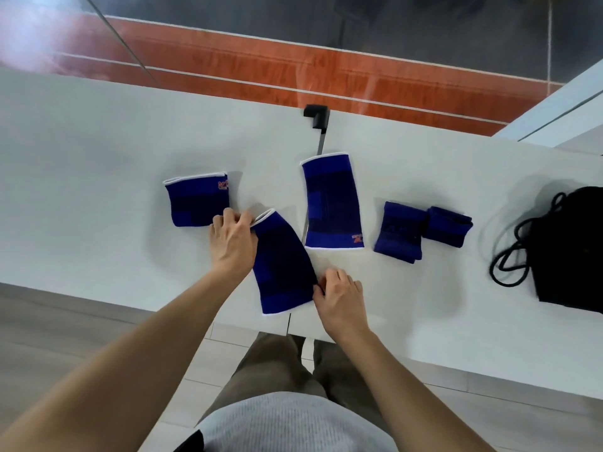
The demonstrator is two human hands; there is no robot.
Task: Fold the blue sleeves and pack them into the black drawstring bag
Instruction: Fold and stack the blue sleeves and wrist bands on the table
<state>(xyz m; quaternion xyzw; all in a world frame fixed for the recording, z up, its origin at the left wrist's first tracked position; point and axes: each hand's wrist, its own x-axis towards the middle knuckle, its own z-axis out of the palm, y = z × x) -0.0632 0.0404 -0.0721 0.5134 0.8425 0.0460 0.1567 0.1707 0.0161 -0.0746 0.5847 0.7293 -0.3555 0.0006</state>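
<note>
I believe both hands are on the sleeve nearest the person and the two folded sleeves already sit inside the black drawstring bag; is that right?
Not quite: the head view shows the two folded sleeves lying on the table beside the black drawstring bag, not inside it. The left hand and right hand are indeed on the nearest sleeve.

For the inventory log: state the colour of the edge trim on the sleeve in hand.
White, at both ends of the held sleeve; clearest in the head view.
</note>
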